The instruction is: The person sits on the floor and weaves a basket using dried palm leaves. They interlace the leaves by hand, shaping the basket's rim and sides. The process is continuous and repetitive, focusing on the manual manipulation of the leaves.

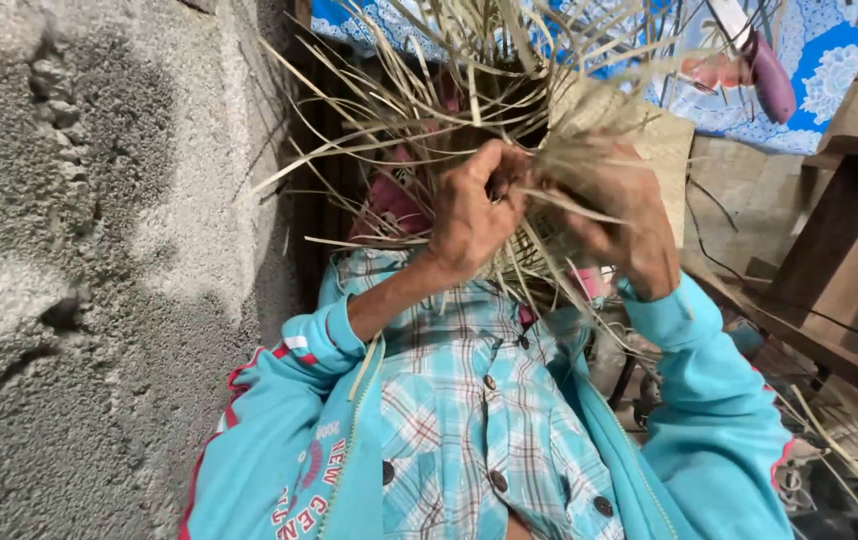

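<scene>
My left hand [471,212] and my right hand [625,226] are held close together in front of my chest, both closed on a bundle of dry pale straw strips [469,90]. The loose strip ends fan out upward and to the left. Behind my right hand, a woven piece of the same straw [661,135] joins the bundle. My fingers pinch the strips where the weave meets the loose ends. Both arms wear teal jacket sleeves [709,400] over a checked blue shirt [469,410].
A rough grey concrete wall [99,250] fills the left side. A blue patterned cloth [829,50] lies at the top, with a purple-handled knife [771,75] on it. Dark wooden boards [839,270] stand at the right, with loose straw scraps [849,460] below them.
</scene>
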